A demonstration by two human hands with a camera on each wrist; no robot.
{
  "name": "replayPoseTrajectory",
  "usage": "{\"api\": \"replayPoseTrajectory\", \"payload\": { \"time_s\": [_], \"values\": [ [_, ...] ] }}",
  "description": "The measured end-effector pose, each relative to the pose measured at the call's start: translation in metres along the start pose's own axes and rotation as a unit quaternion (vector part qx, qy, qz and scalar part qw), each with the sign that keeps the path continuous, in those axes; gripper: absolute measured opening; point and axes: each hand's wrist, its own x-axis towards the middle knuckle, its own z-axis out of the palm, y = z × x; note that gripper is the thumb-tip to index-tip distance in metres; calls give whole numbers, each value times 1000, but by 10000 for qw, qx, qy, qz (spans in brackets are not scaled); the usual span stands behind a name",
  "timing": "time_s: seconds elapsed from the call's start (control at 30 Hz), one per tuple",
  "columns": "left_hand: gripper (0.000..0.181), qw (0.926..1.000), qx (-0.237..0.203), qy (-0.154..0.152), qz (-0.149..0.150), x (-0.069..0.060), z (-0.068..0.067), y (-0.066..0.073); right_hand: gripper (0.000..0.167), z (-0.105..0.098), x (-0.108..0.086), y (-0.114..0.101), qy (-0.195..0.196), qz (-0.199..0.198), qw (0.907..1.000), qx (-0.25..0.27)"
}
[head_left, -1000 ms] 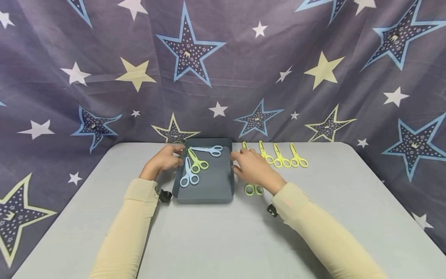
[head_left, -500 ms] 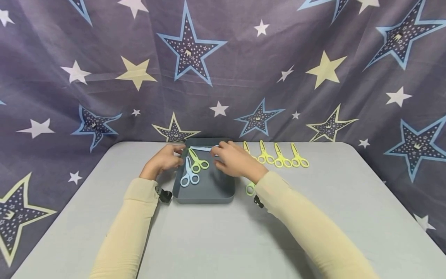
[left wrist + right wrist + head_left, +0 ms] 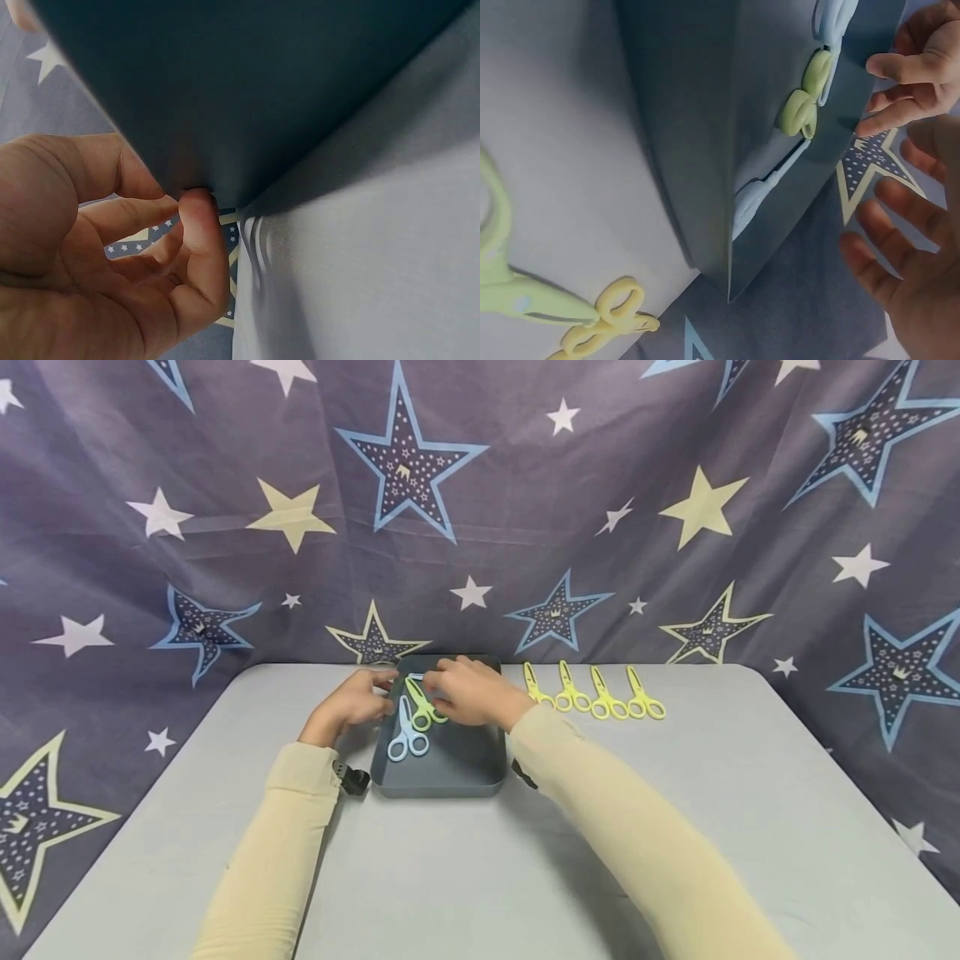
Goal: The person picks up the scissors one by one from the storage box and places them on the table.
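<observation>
My left hand (image 3: 354,700) grips the left wall of the dark grey tray (image 3: 438,792); in the left wrist view the thumb and a finger of this hand (image 3: 112,247) meet at the edge of the tray (image 3: 217,97). Over the tray's back part hovers my right hand (image 3: 476,695), its fingers loosely bent and holding nothing in the right wrist view. Beneath it lies a mostly hidden blue pair of scissors (image 3: 759,199). Green scissors (image 3: 422,717) lie in the tray just left of its fingers, with another blue pair (image 3: 407,737) closer to the front.
Several yellow scissors (image 3: 606,704) stand in a row on the table (image 3: 450,877), right of the tray. Green scissors (image 3: 517,292) lie on the table in the right wrist view, hidden by my right arm in the head view. A starred cloth (image 3: 525,527) hangs behind.
My right hand has moved left from the tray's right edge to over its inside, covering most of the back blue scissors. My left hand has stayed in place.
</observation>
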Motion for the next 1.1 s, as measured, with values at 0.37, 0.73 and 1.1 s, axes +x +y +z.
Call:
{"api": "replayPoseTrajectory", "payload": {
  "time_s": [0.37,0.73,1.1],
  "values": [
    [79,10000,59,28,-25,1,-1,0,30,10,26,-2,-585,216,9977,272],
    [78,9999,104,8,0,-4,-1,0,32,23,46,-13,-1082,756,9885,741],
    [79,10000,27,-12,17,-2,-1,0,33,36,54,-17,-1407,865,9843,616]
  ]
}}
